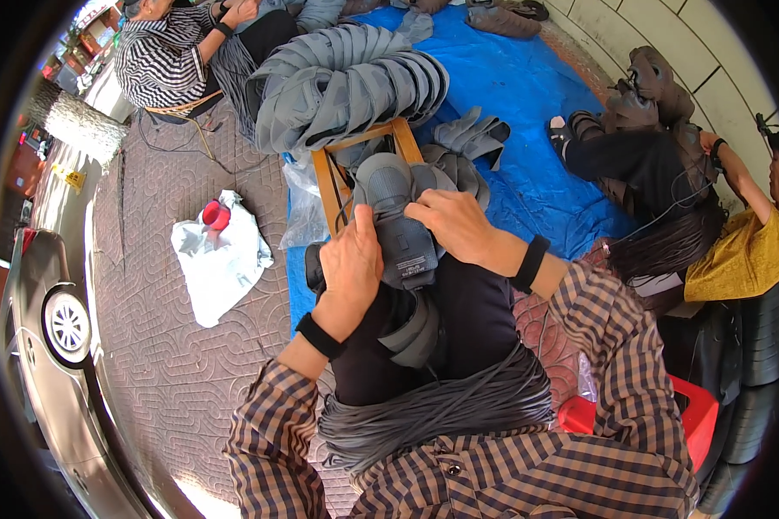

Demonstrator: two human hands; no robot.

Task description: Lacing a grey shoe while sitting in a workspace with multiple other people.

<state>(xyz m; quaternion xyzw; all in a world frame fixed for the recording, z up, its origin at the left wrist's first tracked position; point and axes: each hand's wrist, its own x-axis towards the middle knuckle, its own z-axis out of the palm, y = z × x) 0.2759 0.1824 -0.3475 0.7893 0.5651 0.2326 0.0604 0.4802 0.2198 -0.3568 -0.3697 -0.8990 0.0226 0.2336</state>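
Note:
A grey shoe upper [384, 185] lies over my lap with its rounded toe pointing away from me. Its padded tongue [406, 252], with small print on it, faces up between my hands. My left hand [352, 264] is closed at the upper's left edge, thumb raised against the lace area. From the other side my right hand [455, 227] pinches at the upper's right edge; its fingertips hide what lies between them. A thick bundle of dark grey laces [441, 394] rests across my lap. Another grey piece [412, 333] hangs between my thighs.
A wooden frame [330, 195] stands beyond my knees, before a big pile of grey shoe uppers [346, 91] on a blue tarp [537, 203]. People sit at the far left and right. A white bag [221, 268] with a red lid-like object [215, 215] lies left; a red stool [691, 419] is right.

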